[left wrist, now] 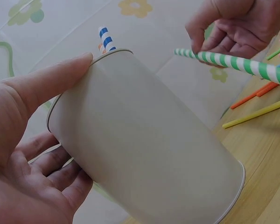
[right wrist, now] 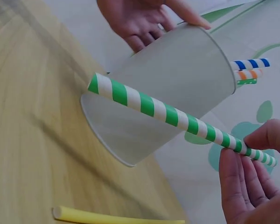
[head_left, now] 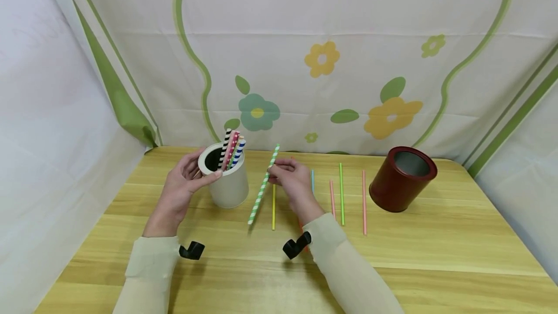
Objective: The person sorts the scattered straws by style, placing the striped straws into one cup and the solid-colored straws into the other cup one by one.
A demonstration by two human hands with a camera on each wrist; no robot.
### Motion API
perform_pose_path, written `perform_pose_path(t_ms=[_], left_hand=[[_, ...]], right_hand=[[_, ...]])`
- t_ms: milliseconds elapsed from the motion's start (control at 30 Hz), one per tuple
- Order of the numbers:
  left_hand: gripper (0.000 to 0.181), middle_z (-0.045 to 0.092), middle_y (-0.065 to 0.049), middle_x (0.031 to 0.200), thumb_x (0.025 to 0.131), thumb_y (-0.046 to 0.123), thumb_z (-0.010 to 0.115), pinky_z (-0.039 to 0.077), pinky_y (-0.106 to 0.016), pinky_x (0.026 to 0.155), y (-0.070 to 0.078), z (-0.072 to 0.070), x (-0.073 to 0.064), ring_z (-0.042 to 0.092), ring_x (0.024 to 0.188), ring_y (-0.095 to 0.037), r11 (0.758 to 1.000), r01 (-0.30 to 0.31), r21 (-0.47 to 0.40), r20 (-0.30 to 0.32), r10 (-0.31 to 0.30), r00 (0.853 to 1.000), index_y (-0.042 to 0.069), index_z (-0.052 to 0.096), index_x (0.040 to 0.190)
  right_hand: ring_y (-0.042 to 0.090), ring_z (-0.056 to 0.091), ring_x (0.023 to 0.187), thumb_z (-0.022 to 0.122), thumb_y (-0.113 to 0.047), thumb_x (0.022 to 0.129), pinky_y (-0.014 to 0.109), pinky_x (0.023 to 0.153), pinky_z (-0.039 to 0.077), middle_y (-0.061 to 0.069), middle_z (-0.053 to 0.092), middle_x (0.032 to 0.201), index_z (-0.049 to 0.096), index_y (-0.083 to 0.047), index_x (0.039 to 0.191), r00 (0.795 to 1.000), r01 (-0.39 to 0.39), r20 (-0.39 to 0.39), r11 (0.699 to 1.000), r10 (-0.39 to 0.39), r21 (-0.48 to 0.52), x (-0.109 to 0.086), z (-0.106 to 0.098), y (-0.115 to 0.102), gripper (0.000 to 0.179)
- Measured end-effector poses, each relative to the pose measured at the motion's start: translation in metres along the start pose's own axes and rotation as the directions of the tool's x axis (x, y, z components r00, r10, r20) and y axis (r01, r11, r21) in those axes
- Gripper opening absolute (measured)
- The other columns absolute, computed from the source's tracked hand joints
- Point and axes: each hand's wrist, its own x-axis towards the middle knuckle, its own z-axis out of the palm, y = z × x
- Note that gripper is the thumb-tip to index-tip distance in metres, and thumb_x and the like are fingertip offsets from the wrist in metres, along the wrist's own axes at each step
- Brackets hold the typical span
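My left hand (head_left: 179, 189) holds a white can (head_left: 229, 190) at its upper side, the thumb along the rim and the fingers curved round the far side. Several patterned paper straws (head_left: 231, 151) lean in the can, striped black, blue and orange, one dotted pink-red. My right hand (head_left: 293, 183) pinches a green-and-white striped paper straw (right wrist: 171, 115) near its upper end, between thumb and fingertips. This straw slants above the table just right of the can, its lower end toward me, and casts a shadow on the wood.
Plain thin straws lie on the wooden table (head_left: 226, 275): a yellow one (head_left: 273, 210), a blue one (head_left: 312, 180), a green one (head_left: 342, 193), pink ones (head_left: 364, 202) and orange-red ones partly under the right arm. A dark red can (head_left: 398, 183) stands at the right. Patterned cloth hangs behind.
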Motion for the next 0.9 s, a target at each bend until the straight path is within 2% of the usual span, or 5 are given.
perform_pose_path(t_ms=[233, 467, 600, 767, 900], left_hand=[[0.083, 0.039, -0.007, 0.174, 0.095, 0.008, 0.083, 0.033, -0.037, 0.134, 0.0, 0.001, 0.001, 0.036, 0.161, -0.024, 1.0, -0.004, -0.007, -0.006, 0.004, 1.0, 0.016, 0.039, 0.166], [0.083, 0.039, -0.007, 0.174, 0.095, 0.008, 0.082, 0.033, -0.037, 0.135, 0.0, 0.001, 0.0, 0.036, 0.162, -0.023, 1.0, -0.006, -0.007, -0.008, 0.005, 1.0, 0.016, 0.039, 0.165], [0.083, 0.039, -0.007, 0.174, 0.095, 0.008, 0.082, 0.032, -0.038, 0.135, 0.001, 0.001, 0.0, 0.035, 0.162, -0.024, 1.0, -0.006, -0.006, -0.006, 0.006, 1.0, 0.016, 0.039, 0.166], [0.084, 0.039, -0.007, 0.174, 0.095, 0.009, 0.083, 0.032, -0.039, 0.135, 0.001, 0.001, 0.001, 0.035, 0.162, -0.024, 1.0, -0.007, -0.005, -0.004, 0.007, 1.0, 0.016, 0.038, 0.166], [0.084, 0.038, -0.008, 0.174, 0.095, 0.007, 0.082, 0.033, -0.038, 0.134, 0.0, 0.001, 0.001, 0.036, 0.162, -0.025, 1.0, -0.009, -0.005, -0.002, 0.009, 1.0, 0.015, 0.037, 0.166]], right_hand=[[0.014, 0.073, 0.076, 0.072, 0.008, 0.088, 0.028, 0.075, 0.068, 0.007, 0.07, 0.094, 0.068, 0.005, 0.113, 0.993, 0.115, -0.05, 0.989, -0.111, 0.095, -0.004, -0.001, -0.014, 0.025], [0.014, 0.072, 0.079, 0.072, 0.009, 0.088, 0.029, 0.078, 0.068, 0.009, 0.068, 0.095, 0.067, 0.001, 0.11, 0.966, 0.24, -0.135, 0.957, -0.22, 0.163, -0.008, 0.002, -0.032, 0.023], [0.013, 0.069, 0.083, 0.074, 0.011, 0.088, 0.03, 0.079, 0.069, 0.006, 0.069, 0.094, 0.067, -0.001, 0.108, 0.935, 0.338, -0.181, 0.924, -0.306, 0.181, -0.014, 0.004, -0.046, 0.024], [0.014, 0.068, 0.082, 0.073, 0.012, 0.086, 0.028, 0.076, 0.068, 0.004, 0.069, 0.092, 0.067, -0.003, 0.106, 0.882, 0.461, -0.21, 0.864, -0.421, 0.203, -0.023, 0.008, -0.062, 0.026], [0.013, 0.067, 0.083, 0.072, 0.01, 0.084, 0.024, 0.074, 0.067, 0.002, 0.069, 0.091, 0.068, -0.007, 0.104, 0.842, 0.53, -0.229, 0.826, -0.488, 0.191, -0.029, 0.011, -0.071, 0.027]])
